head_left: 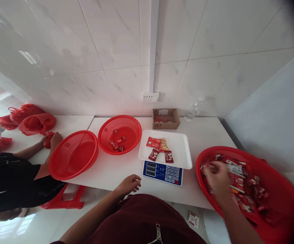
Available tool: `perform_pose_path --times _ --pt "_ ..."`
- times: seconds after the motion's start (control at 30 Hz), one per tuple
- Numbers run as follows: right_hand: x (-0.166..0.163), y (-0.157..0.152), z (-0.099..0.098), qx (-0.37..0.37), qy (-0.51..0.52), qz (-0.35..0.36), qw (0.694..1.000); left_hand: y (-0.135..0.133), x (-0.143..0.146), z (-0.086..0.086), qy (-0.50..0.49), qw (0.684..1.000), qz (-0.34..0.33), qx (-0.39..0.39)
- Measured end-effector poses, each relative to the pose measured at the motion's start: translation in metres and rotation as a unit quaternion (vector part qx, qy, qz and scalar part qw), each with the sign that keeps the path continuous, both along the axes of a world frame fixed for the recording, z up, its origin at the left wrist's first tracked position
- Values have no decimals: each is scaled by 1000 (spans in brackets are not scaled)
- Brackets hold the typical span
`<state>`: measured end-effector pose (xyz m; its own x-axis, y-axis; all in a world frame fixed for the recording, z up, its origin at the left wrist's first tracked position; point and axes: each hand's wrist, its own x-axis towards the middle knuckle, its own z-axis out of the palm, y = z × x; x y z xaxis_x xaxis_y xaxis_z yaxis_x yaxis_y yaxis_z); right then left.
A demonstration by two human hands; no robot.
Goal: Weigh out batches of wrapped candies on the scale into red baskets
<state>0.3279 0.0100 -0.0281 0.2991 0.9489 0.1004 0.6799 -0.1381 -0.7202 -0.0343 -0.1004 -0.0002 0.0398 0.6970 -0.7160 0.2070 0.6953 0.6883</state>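
My right hand (216,178) is over the large red basket (271,173) at the right, which holds many small snack packets (238,181). Its fingers are curled together and slightly blurred; what they hold I cannot make out. My left hand (129,184) hovers by the table's front edge, loosely bent, with nothing in it. In front of me a white tray (179,145) sits on a blue digital scale (150,173). Several packets lie on the tray, among them a red packet (153,143), a yellow patterned packet (164,144) and a dark red packet (169,156).
Left of the tray, a red basket (134,130) holds several small packets; another red basket (68,145) overhangs the front edge. A cardboard box (165,124) and a plastic bottle (193,111) stand by the wall. At far left, a person's hands (54,139) handle a red bag.
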Motion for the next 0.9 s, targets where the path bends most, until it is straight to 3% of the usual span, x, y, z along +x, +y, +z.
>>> perform_pose_path --times 0.13,0.23,0.53,0.77,0.9 --pt "-106 11 1 -24 7 167 986 5 -5 1 -10 1000 -15 19" --pt "-138 17 -5 -47 -23 224 973 5 -13 0 -11 1000 -8 25" --pt "-142 13 -16 -84 -92 272 954 -5 -36 -15 -9 1000 1 16" --pt "-143 15 -5 -34 -36 202 978 -1 -51 -14 -16 999 21 44" --pt "-120 -2 0 -113 -31 194 974 0 -64 -20 32 994 46 89"
